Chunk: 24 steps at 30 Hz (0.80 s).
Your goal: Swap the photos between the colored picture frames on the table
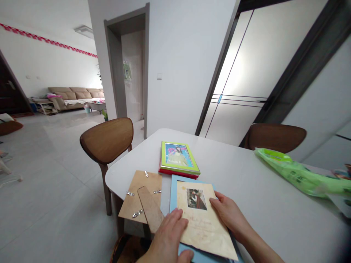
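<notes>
A cream printed sheet [204,228] with a small photo near its top lies at a slight slant over a light blue picture frame [173,193]. My right hand [231,215] grips the sheet's right edge. At the sheet's left edge, my left hand [168,235] rests with its fingers stretched out and its thumb apart, lower down over the blue frame. Left of the frame lies a brown backing board [133,199] with several metal clips and a stand leg [149,206], its near end partly covered by my left hand.
Beyond the blue frame, a green picture frame [194,164] is stacked on a red one [175,173]. A green plastic bag [298,177] lies on the white table [233,164] at the right. Wooden chairs stand at the table's left [108,140] and far right [276,137].
</notes>
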Tool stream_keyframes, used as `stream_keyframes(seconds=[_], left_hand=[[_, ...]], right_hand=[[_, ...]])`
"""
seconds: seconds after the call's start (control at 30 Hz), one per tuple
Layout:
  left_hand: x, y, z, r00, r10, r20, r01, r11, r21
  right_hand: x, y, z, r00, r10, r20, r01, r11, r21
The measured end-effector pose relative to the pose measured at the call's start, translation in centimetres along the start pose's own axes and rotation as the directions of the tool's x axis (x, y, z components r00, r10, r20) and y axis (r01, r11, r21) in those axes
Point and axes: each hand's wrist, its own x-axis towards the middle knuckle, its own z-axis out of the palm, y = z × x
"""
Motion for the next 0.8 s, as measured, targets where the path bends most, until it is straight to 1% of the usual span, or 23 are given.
stream_keyframes(seconds=[0.07,0.1,0.17,0.23,0.33,0.4,0.43,0.47,0.53,0.6,0.63,0.67,0.73,0.8], left_hand=[[0.2,0.4,-0.5,0.997,-0.034,0.067,0.029,0.997,0.072],[0.2,0.6,-0.8,0.994,-0.049,0.1,0.039,0.994,0.101],[0.3,0.9,-1.2,0.987,-0.068,0.143,0.048,0.989,0.143],[0.4,0.9,-1.2,0.987,-0.07,0.144,0.046,0.985,0.165],[0.5,0.9,-0.9,0.992,-0.057,0.111,0.037,0.983,0.181],[0.5,0.9,-0.9,0.994,-0.042,0.101,0.023,0.982,0.186],[0.3,0.9,-1.0,0.995,-0.031,0.099,0.012,0.983,0.186],[0.0,0.7,-1.4,0.995,-0.02,0.094,0.002,0.982,0.187],[-0.9,0.0,-2.5,0.998,-0.016,0.066,0.002,0.979,0.206],[-2.1,-1.7,-4.0,0.998,-0.059,-0.004,0.058,0.963,0.264],[-2.7,-2.8,-4.8,0.993,-0.099,-0.061,0.113,0.944,0.309],[-3.2,-4.1,-5.5,0.983,-0.142,-0.12,0.176,0.917,0.359],[-3.9,-6.8,-6.6,0.95,-0.198,-0.241,0.29,0.844,0.452],[-4.2,-8.9,-6.9,0.946,-0.154,-0.287,0.287,0.811,0.51]], right_hand=[[0.5,-0.1,0.0,0.997,-0.068,-0.031,0.06,0.977,-0.202],[0.6,-0.1,-0.2,0.991,-0.119,-0.057,0.095,0.942,-0.322],[0.8,0.0,-0.5,0.967,-0.232,-0.103,0.135,0.816,-0.562],[0.7,0.2,-0.6,0.947,-0.296,-0.12,0.116,0.67,-0.734],[0.2,0.6,0.0,0.94,-0.311,-0.139,0.037,0.498,-0.866],[-0.1,0.9,0.5,0.929,-0.338,-0.15,0.008,0.421,-0.907],[-0.2,1.1,0.7,0.921,-0.36,-0.151,0.006,0.399,-0.917],[-0.2,1.3,0.7,0.912,-0.381,-0.154,0.007,0.39,-0.921],[-0.1,1.5,0.4,0.899,-0.405,-0.169,0.009,0.401,-0.916],[-0.1,1.6,0.1,0.882,-0.43,-0.195,0.016,0.44,-0.898],[-0.2,1.5,0.2,0.868,-0.455,-0.197,0.044,0.467,-0.883],[-0.4,1.4,0.4,0.855,-0.487,-0.177,0.103,0.494,-0.863],[-1.1,0.8,1.8,0.829,-0.555,-0.066,0.299,0.541,-0.786],[-2.1,-0.1,4.2,0.802,-0.589,0.099,0.499,0.569,-0.654]])
